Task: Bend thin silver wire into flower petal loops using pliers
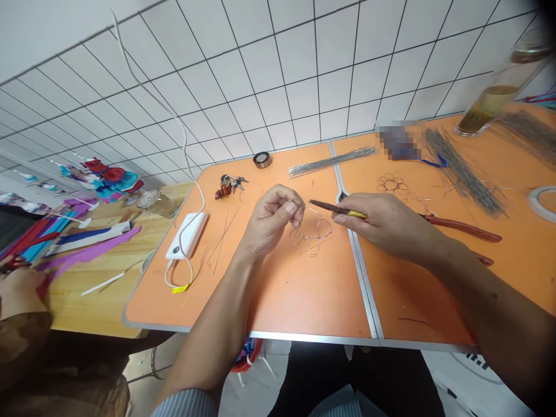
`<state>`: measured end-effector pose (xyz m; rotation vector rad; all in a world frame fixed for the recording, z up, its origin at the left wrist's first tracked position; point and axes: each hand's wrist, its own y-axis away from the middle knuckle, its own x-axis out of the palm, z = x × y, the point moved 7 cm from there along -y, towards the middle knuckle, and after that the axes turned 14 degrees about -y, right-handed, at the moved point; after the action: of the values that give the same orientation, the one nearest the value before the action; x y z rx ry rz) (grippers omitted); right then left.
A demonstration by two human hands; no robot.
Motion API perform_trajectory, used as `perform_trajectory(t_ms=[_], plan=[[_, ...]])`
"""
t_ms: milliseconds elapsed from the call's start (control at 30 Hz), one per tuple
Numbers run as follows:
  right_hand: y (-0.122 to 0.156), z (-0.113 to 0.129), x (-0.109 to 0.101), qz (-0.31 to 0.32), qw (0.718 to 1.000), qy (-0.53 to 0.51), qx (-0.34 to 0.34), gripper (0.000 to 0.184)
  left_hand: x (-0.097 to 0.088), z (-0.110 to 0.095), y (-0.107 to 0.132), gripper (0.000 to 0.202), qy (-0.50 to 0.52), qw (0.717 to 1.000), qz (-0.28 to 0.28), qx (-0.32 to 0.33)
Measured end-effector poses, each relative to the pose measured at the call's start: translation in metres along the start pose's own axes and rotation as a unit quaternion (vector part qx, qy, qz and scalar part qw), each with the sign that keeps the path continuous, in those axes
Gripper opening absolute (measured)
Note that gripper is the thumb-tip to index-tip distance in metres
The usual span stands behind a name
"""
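- Left hand [274, 219] pinches a thin, silvery looped-wire piece [318, 237] over the orange tabletop [304, 301]; its loops spread toward five o'clock from the fingertips.
- Right hand [376, 217] grips a slim dark-metal tool with yellow handle [328, 207], long axis slanting, tip toward nine-thirty, near the left fingers.

The person wears a blue-grey shirt with fine pale stripes. Its left sleeve [186, 404] ends partway up the arm, leaving the left forearm [219, 330] bare. Past the worktop's near edge [313, 336], the striped shirt front [341, 404] meets black trousers [299, 382]. The right forearm [460, 272] bears a small round mark [494, 296].
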<state>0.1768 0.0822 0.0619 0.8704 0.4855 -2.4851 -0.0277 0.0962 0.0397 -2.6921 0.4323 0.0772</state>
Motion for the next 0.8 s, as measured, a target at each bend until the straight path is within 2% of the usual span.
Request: perform_trajectory(t_ms=[233, 433, 667, 800], plan=[[0.0044, -0.0023, -0.0026, -0.031, 0.994, 0.099, -0.028, 0.028, -0.0021, 0.002, 0.002, 0.02, -0.049, 0.999, 0.001, 0.02], [0.0081, -0.0012, -0.0031, -0.047, 0.963, 0.258, -0.062, 0.035, -0.0032, 0.0001, 0.0039, 0.024, -0.131, 0.991, -0.027, 0.005], [0.009, -0.0001, -0.0001, -0.037, 0.942, 0.318, -0.103, 0.046, -0.0005, -0.0057, 0.0039, 0.03, -0.214, 0.976, -0.032, 0.005], [0.0087, -0.0017, 0.0002, -0.038, 0.94, 0.318, -0.114, 0.047, -0.0015, -0.0051, 0.0049, 0.029, -0.229, 0.973, -0.038, 0.0]])
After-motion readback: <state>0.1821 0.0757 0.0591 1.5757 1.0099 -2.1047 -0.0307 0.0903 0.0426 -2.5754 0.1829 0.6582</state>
